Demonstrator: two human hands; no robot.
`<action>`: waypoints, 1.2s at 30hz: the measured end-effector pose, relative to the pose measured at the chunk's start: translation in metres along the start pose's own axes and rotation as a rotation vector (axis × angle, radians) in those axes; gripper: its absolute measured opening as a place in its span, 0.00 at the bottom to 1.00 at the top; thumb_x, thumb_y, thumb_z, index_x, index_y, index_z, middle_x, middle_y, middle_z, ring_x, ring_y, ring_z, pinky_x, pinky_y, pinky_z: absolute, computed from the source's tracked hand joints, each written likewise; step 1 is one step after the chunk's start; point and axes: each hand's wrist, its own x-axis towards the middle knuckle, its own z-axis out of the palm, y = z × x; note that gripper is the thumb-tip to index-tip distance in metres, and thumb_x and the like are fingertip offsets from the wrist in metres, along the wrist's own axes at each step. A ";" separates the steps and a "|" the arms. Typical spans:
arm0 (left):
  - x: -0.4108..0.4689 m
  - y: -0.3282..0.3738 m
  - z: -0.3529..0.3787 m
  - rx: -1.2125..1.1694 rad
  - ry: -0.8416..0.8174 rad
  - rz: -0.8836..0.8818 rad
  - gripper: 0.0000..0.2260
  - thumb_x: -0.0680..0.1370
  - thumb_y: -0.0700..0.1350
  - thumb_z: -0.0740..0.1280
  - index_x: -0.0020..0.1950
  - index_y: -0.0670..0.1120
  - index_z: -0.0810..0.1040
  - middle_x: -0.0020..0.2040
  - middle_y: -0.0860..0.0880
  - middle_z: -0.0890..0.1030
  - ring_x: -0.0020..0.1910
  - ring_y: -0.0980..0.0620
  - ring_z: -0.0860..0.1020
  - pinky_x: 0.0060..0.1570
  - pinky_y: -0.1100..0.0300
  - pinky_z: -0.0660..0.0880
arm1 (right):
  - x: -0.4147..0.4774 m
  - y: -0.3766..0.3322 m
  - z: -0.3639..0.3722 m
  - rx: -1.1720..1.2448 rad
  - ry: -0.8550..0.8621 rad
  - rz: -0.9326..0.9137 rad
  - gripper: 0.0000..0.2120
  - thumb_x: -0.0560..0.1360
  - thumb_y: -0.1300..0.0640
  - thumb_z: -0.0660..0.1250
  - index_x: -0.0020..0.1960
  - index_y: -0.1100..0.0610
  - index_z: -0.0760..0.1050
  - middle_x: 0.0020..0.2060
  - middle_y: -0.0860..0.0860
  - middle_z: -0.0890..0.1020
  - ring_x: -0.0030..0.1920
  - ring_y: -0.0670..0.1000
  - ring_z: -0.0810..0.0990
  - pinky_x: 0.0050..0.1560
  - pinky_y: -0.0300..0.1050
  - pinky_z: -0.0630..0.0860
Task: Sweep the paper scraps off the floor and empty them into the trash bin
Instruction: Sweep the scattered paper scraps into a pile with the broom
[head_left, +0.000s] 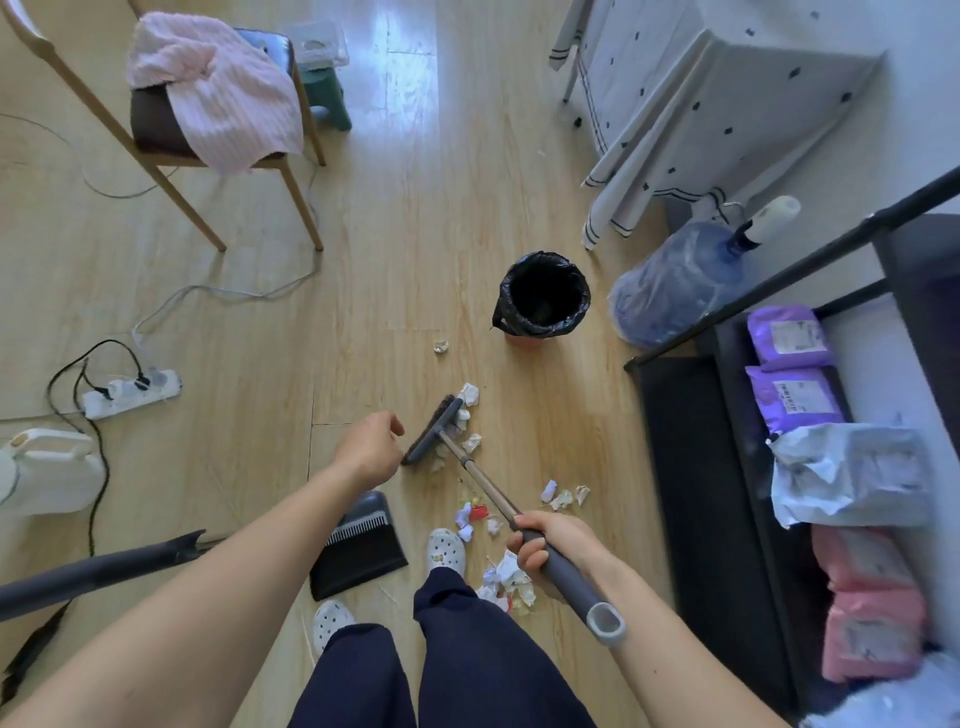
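Note:
My right hand (545, 543) grips the grey handle of a broom (480, 475), whose dark brush head (434, 431) rests on the wooden floor among crumpled paper scraps (470, 415). More scraps lie near my right foot (506, 579) and to the right (563, 496), with one alone (441, 346) nearer the bin. My left hand (371, 447) hovers just left of the brush head, fingers loosely curled, holding nothing. A dark dustpan (358, 548) stands on the floor below my left arm. The trash bin (544, 299), lined with a black bag, stands beyond the scraps.
A wooden chair (171, 145) with a pink cloth stands far left. A power strip (130, 392) and cables lie left, a white jug (49, 467) beside them. A blue water bottle (680, 283) and dark shelf (727, 467) with parcels are right, a covered table (701, 104) behind.

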 end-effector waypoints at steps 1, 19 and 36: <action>0.001 0.003 0.000 0.010 -0.003 0.010 0.14 0.78 0.35 0.58 0.61 0.44 0.75 0.60 0.43 0.78 0.56 0.45 0.77 0.56 0.51 0.76 | -0.004 -0.001 0.002 0.022 -0.022 -0.004 0.11 0.80 0.64 0.57 0.38 0.62 0.68 0.25 0.54 0.71 0.14 0.44 0.65 0.13 0.30 0.62; 0.019 0.004 -0.007 0.061 0.038 -0.015 0.16 0.78 0.33 0.58 0.64 0.41 0.74 0.62 0.42 0.77 0.59 0.46 0.76 0.57 0.54 0.74 | 0.067 -0.126 0.131 0.028 -0.332 -0.160 0.03 0.80 0.63 0.58 0.48 0.62 0.68 0.37 0.56 0.75 0.17 0.44 0.72 0.17 0.31 0.71; 0.001 -0.012 -0.015 0.084 -0.020 0.065 0.16 0.79 0.34 0.57 0.64 0.42 0.74 0.63 0.43 0.76 0.60 0.46 0.76 0.59 0.54 0.74 | 0.090 -0.065 0.075 -0.722 0.234 -0.331 0.12 0.80 0.62 0.53 0.61 0.63 0.69 0.29 0.55 0.70 0.24 0.49 0.67 0.23 0.39 0.68</action>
